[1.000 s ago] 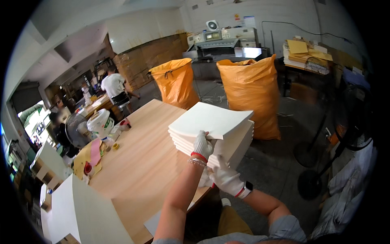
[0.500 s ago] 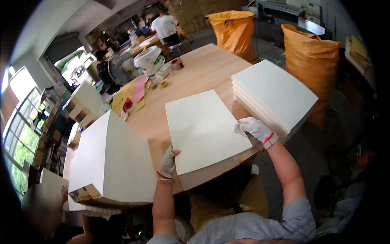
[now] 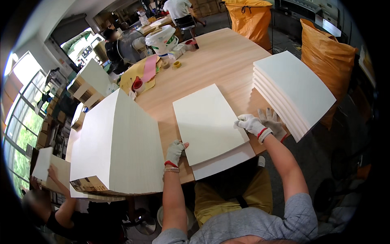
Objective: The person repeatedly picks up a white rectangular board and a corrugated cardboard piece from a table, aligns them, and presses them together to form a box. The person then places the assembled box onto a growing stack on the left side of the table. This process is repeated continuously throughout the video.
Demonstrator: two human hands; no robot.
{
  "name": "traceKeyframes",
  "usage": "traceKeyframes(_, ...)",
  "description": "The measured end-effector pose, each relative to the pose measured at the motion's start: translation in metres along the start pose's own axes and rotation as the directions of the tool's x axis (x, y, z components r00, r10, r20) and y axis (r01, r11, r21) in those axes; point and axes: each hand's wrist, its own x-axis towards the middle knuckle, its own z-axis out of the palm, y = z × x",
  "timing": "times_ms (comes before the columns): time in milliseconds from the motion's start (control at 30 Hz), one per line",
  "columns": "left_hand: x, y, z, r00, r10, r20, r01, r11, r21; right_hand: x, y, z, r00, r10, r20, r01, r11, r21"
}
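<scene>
A blank white rectangular board (image 3: 209, 126) is held low and nearly flat in front of me, over the near part of the table. My left hand (image 3: 175, 153), in a white knit glove with bare fingertips showing, grips its left edge near the lower corner. On the opposite edge my right hand (image 3: 250, 123), gloved too, is closed with its thumb on top; its other fingers are mostly hidden. Below the board a pale sheet (image 3: 225, 159) sticks out along the table's front edge. Beside my right hand a loose glove (image 3: 270, 120) lies on the wood.
A tall block of stacked white boards (image 3: 134, 150) stands left on the wooden table (image 3: 207, 57); a lower stack (image 3: 294, 89) sits right. Farther back are a white bucket (image 3: 162, 40) and tape rolls (image 3: 176, 64). Orange sacks (image 3: 329, 61) stand beyond. A co-worker (image 3: 61, 211) handles a board at lower left.
The board has come down closer to the table, both hands still on it. My view has shifted, uncovering the loose glove and pale sheet. The co-worker's arm and board show more.
</scene>
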Motion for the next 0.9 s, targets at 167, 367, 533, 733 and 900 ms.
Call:
traceKeyframes(167, -0.062, 0.011, 0.017, 0.936, 0.194, -0.294, -0.025, 0.869, 0.495, -0.015, -0.013, -0.006, 0.998, -0.070, -0.005, 0.067, 0.978, -0.196)
traceKeyframes(367, -0.127, -0.039, 0.048, 0.883, 0.437, -0.168, -0.280, 0.781, 0.558, -0.013, -0.017, -0.013, 0.997, -0.082, -0.014, 0.070, 0.918, -0.391)
traceKeyframes(533, -0.127, -0.048, 0.049, 0.859, 0.471, -0.199, -0.336, 0.813, 0.475, -0.015, -0.025, -0.010, 0.999, -0.051, -0.011, 0.044, 0.938, -0.345)
traceKeyframes(733, -0.128, -0.045, 0.047, 0.863, 0.483, -0.149, -0.336, 0.768, 0.545, -0.012, -0.019, -0.008, 0.996, -0.088, -0.002, 0.080, 0.919, -0.386)
traceKeyframes(900, -0.127, -0.042, 0.045, 0.860, 0.492, -0.135, -0.342, 0.752, 0.564, -0.018, -0.022, -0.005, 0.981, -0.157, -0.112, 0.074, 0.845, -0.530)
